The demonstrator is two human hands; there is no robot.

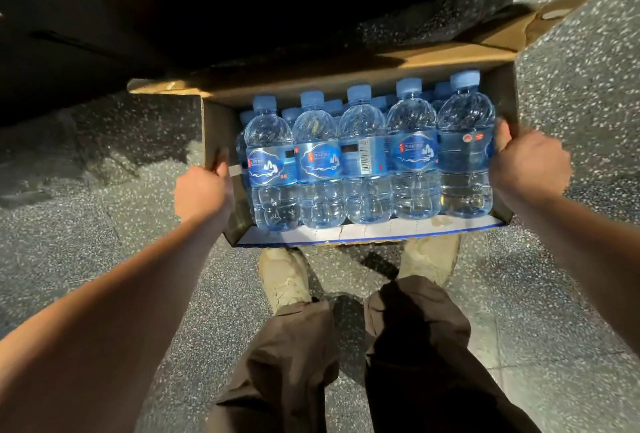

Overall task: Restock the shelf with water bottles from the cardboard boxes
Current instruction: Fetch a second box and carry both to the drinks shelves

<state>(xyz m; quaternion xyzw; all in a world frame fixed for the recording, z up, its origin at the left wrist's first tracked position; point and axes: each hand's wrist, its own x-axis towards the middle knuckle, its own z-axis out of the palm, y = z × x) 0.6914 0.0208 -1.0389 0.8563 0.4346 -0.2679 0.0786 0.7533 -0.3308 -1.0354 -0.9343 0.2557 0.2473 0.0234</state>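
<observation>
Left hand [202,192] and right hand [530,164] grip the box [346,84].

Bare forearms, dark brown trousers [294,363] and beige shoes [284,276].

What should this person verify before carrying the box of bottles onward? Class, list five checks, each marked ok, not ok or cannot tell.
1. Left hand grips left wall of the cardboard box: ok.
2. Right hand grips its right wall: ok.
3. Water bottles upright, capped: ok.
4. Near wall up: not ok, front row exposed.
5. Shelf ahead visible: cannot tell, too dark.
</observation>
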